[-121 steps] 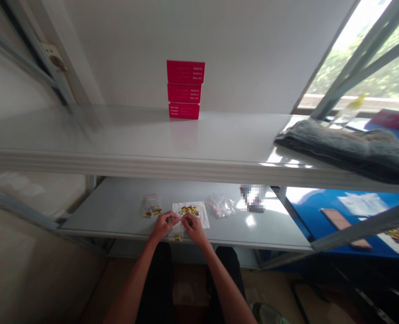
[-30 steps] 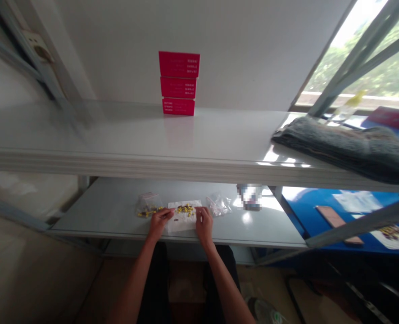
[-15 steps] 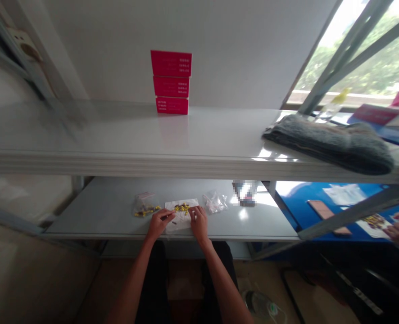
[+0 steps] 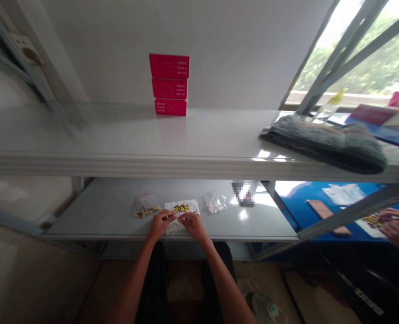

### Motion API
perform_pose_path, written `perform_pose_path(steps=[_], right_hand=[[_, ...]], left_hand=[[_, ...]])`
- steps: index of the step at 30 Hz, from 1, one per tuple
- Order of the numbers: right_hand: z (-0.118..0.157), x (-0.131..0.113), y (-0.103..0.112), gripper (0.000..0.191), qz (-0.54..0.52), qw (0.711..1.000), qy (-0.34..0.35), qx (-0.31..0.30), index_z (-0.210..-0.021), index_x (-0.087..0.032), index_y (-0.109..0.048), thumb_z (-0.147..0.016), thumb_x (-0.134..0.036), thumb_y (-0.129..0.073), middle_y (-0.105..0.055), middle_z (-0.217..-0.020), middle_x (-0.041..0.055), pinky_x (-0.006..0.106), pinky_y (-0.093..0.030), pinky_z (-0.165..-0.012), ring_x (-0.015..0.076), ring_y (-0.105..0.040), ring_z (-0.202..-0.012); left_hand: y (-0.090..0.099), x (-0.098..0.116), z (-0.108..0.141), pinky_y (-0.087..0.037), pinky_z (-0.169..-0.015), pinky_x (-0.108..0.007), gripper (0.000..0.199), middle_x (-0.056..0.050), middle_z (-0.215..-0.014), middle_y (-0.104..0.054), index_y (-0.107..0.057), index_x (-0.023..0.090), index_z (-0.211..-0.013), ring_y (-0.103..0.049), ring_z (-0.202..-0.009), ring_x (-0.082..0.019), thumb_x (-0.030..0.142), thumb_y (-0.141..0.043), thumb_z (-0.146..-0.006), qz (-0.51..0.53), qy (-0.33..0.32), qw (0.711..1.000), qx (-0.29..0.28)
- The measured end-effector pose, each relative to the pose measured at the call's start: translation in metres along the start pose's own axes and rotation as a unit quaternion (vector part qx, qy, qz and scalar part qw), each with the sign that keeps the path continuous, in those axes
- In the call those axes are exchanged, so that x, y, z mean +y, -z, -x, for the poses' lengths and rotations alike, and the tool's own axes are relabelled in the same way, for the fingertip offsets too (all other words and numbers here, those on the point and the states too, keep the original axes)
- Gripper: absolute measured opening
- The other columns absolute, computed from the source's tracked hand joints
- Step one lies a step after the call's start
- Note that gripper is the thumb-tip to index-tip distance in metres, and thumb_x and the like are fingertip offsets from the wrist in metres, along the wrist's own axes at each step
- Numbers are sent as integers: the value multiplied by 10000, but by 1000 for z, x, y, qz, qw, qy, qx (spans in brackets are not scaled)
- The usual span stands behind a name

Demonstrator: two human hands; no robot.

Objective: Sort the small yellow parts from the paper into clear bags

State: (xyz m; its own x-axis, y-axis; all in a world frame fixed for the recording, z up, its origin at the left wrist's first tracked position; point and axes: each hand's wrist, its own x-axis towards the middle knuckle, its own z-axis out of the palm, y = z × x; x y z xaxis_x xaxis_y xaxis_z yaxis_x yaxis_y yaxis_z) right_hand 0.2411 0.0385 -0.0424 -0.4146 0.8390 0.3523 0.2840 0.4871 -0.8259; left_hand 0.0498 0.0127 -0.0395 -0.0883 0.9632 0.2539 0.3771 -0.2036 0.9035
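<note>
Low over a white sheet [image 4: 170, 228] on the grey lower shelf, my two hands work close together. My left hand [image 4: 159, 223] is closed in a pinch at the sheet's left side; a dark bit shows by its fingers, too small to name. Facing it, my right hand [image 4: 193, 225] has its fingers pinched together, and what they hold cannot be made out. Just beyond the fingertips lies a pile of small yellow and dark brown pieces [image 4: 181, 208]. To the left rests a clear zip bag [image 4: 144, 198] with similar pieces in it. A clear bag of pale pieces [image 4: 215, 202] lies to the right.
Above my hands runs an upper shelf [image 4: 118, 135] with stacked red boxes [image 4: 170, 87] and a folded grey cloth [image 4: 324, 141]. At the right, another person's hands [image 4: 397, 225] hover by similar pieces on a blue table [image 4: 290, 198]. A metal frame post [image 4: 334, 218] stands between.
My right hand has moved left and nearer to me, and its fingers now meet close to my left hand's. The other person's hands have shifted left over their pieces.
</note>
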Motion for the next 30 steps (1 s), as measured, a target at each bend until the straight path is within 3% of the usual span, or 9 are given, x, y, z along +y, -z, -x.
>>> perform_pose_path(steps=[4,9,11,15,18,21,23,26,30], right_hand=[[0,-4,2,230,-34,998,43,11,-980,-249,-773,-969,-282,-546,-740,-1052,62,313,-515,-855,203,-675,-952],[3,9,-2,277,77,974,-45,206,-1031,-203,-754,-961,-235,-488,-676,-1014,105,326,-494,-829,217,-617,-937],[3,17,-5,272,142,958,-79,238,-1043,-193,-751,-933,-191,-502,-657,-966,106,360,-468,-869,241,-583,-955],[4,25,-10,288,195,960,-74,184,-935,-213,-761,-919,-128,-486,-648,-886,92,369,-446,-858,256,-538,-927],[4,22,-11,292,185,962,-70,187,-943,-212,-758,-939,-135,-476,-660,-883,89,360,-455,-838,249,-554,-910],[5,15,-9,237,105,974,-56,191,-1001,-202,-752,-955,-189,-520,-691,-941,91,344,-487,-826,230,-611,-891],[4,10,-7,193,18,987,-23,160,-973,-213,-763,-948,-227,-573,-715,-952,79,327,-513,-818,212,-651,-865],[2,6,-2,141,-86,990,23,108,-934,-233,-788,-915,-269,-652,-739,-947,66,336,-541,-844,212,-686,-885],[1,6,1,136,-114,990,19,83,-884,-237,-800,-889,-317,-689,-720,-966,69,333,-563,-818,209,-690,-890]], left_hand=[[1,-8,-1,-515,-867,-353,302,-84,-959,-774,-802,212,-902,-690,-925,-248,481,-718,-797,21,19,999,28],[5,-19,-1,-538,-843,-361,435,-96,-952,-783,-786,181,-1004,-709,-903,-257,551,-699,-791,74,82,991,77],[7,-21,0,-547,-808,-336,489,-84,-902,-783,-774,171,-1046,-713,-873,-239,584,-668,-806,92,99,986,93],[8,-21,2,-548,-743,-294,501,-64,-846,-775,-769,180,-1057,-709,-826,-213,603,-642,-821,89,103,986,98],[7,-19,3,-540,-715,-284,460,-62,-841,-775,-771,185,-1048,-708,-804,-211,570,-649,-829,83,103,987,93],[4,-14,2,-531,-796,-310,366,-65,-892,-783,-786,204,-993,-711,-866,-227,512,-672,-831,60,75,994,60],[2,-10,2,-520,-829,-326,306,-72,-943,-784,-797,215,-942,-705,-905,-239,477,-694,-822,33,48,998,29],[-1,-4,1,-512,-764,-316,274,-76,-949,-781,-804,226,-935,-693,-857,-231,453,-706,-817,1,18,1000,-2],[-2,0,1,-503,-715,-300,284,-74,-900,-774,-806,229,-949,-679,-806,-218,461,-715,-814,0,5,1000,-8]])
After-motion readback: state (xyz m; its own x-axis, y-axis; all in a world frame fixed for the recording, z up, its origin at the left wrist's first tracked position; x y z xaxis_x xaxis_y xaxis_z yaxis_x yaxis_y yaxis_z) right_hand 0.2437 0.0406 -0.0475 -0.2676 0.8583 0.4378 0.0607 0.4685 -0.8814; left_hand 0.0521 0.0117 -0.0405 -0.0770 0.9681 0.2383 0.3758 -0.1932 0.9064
